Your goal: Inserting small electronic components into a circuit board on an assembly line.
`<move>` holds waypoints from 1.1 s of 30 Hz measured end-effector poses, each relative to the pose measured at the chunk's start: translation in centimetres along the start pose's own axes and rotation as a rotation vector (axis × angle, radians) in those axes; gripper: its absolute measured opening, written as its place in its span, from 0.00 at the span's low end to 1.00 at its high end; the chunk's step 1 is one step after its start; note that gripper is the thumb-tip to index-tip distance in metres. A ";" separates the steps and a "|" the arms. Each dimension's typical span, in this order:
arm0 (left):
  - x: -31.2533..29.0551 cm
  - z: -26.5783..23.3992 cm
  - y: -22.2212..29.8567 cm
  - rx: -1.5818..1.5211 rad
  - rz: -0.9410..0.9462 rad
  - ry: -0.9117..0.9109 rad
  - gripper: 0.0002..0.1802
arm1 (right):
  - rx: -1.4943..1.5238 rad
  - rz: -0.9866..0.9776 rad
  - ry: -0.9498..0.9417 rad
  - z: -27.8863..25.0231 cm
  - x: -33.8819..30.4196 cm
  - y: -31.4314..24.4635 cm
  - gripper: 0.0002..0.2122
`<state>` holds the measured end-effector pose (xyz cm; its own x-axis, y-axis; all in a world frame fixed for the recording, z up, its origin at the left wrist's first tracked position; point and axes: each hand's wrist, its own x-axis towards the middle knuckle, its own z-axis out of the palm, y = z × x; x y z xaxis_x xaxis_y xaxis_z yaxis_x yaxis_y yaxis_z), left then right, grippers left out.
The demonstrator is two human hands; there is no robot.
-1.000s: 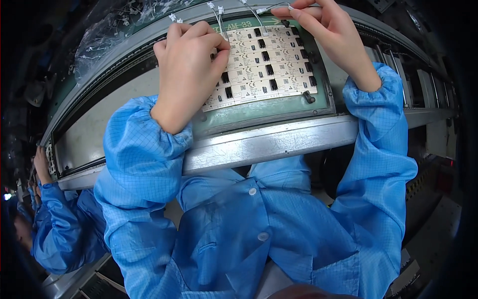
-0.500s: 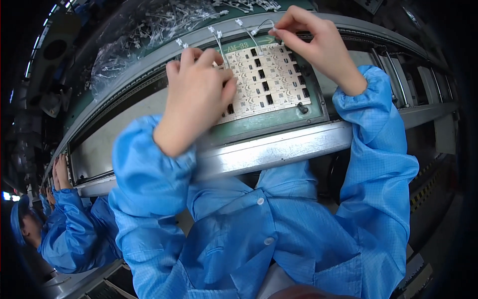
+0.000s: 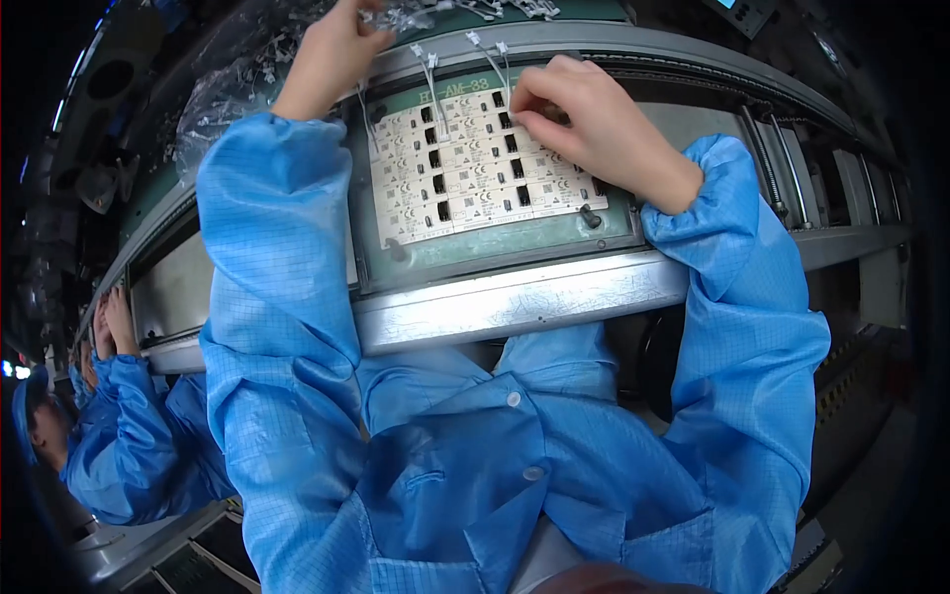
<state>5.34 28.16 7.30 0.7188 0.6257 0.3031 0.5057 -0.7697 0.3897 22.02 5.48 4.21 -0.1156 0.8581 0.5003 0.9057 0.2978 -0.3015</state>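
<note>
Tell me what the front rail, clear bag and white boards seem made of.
Front rail: metal, perhaps aluminium; silvery, scratched, glaring. Clear bag: thin, glossy plastic, judging by crinkles and glints. White boards: matte coating, showing little glare; core material unclear.

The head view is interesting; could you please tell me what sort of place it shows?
Probably an electronics assembly line: white circuit boards in a green fixture, and a co-worker in blue.

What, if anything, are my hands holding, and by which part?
Can't tell: the right hand, over the white circuit board, hides any grip; the left hand, near wire leads, is too blurred.
</note>
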 end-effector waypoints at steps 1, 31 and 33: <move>-0.4 -1.6 1.4 -0.191 -0.142 -0.047 0.10 | -0.029 -0.073 0.015 0.3 0.0 0.2 0.05; -10.0 -4.4 -0.9 -0.617 0.069 0.067 0.11 | -0.192 -0.088 -0.196 -2.0 -0.4 -1.2 0.03; -11.8 -4.7 1.0 -0.257 0.209 0.332 0.09 | -0.178 -0.064 -0.243 -2.6 -0.3 -1.9 0.05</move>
<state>-4.88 20.57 8.26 0.5800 0.4995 0.6435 0.2013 -0.8533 0.4810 21.41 3.59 6.76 -0.2494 0.9214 0.2980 0.9482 0.2949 -0.1183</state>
